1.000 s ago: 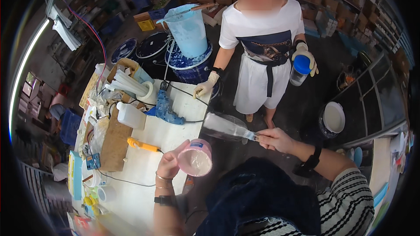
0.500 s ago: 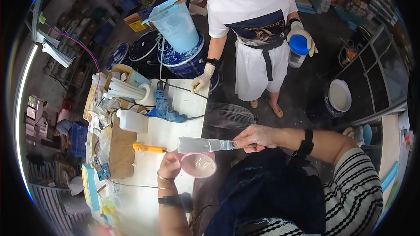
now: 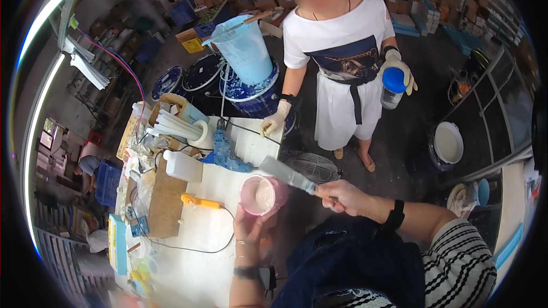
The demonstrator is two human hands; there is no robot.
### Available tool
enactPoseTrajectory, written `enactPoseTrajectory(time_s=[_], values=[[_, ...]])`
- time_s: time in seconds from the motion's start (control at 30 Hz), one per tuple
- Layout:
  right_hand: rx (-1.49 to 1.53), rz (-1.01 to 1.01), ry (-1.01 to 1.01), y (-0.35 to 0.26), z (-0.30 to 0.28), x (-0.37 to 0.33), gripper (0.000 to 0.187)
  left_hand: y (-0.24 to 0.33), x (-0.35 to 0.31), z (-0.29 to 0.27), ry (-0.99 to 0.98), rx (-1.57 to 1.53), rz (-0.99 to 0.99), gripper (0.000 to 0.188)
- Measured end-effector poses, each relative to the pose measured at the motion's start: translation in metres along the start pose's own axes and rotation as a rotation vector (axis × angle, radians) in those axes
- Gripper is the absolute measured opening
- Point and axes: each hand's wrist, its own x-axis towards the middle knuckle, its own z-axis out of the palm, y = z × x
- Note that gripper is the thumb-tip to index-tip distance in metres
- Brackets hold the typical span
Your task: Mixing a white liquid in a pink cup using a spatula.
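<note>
My left hand [image 3: 250, 225] is closed around a pink cup [image 3: 247, 197], held over the right edge of the white table [image 3: 205, 217]. Pale, creamy material coats the cup's inside. In my right hand [image 3: 342, 197] is a putty knife [image 3: 288, 174], gripped by its handle. Its wide grey blade, smeared with pale material, points up and left, just beyond the cup's rim and apart from it. A blue power drill [image 3: 227, 151] lies on the table past the cup. Left of the cup is a yellow-orange tool [image 3: 201, 201] with a cord.
A person [image 3: 345, 51] in white stands opposite, one gloved hand on the table corner, the other holding a blue-lidded jar [image 3: 393, 88]. A light-blue bucket [image 3: 242, 51] sits on a dark drum. A white jug [image 3: 182, 165] and cardboard [image 3: 162, 208] occupy the table's left side.
The putty knife has come off the cup, its blade swinging to point up and left. My left hand has turned the cup more upright and now supports it from below.
</note>
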Motion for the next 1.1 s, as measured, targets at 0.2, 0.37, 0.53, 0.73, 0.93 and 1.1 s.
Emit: enactPoseTrajectory(time_s=[0.2, 0.37, 0.53, 0.73, 0.93, 1.1], values=[[0.028, -0.109, 0.042, -0.016, 0.005, -0.007, 0.029, -0.007, 0.008, 0.001, 0.134, -0.361, -0.05, 0.051], [-0.039, -0.151, 0.075, -0.021, 0.007, -0.012, 0.029, -0.002, 0.006, 0.019, 0.268, -0.457, 0.006, 0.049], [-0.395, -0.248, 0.159, -0.03, 0.016, -0.022, 0.03, 0.005, 0.002, 0.013, 0.237, -0.378, -0.022, 0.044], [-1.425, -0.63, 0.26, -0.06, 0.032, -0.035, 0.027, 0.027, -0.007, 0.013, 0.213, 0.18, -0.03, 0.034], [-2.344, -1.248, -0.036, -0.094, 0.077, -0.018, 0.026, 0.032, -0.002, 0.032, 0.173, 0.358, -0.153, 0.021], [-2.436, -1.298, -0.073, -0.094, 0.087, 0.01, 0.017, 0.026, 0.002, 0.024, 0.169, 0.488, -0.188, 0.019]])
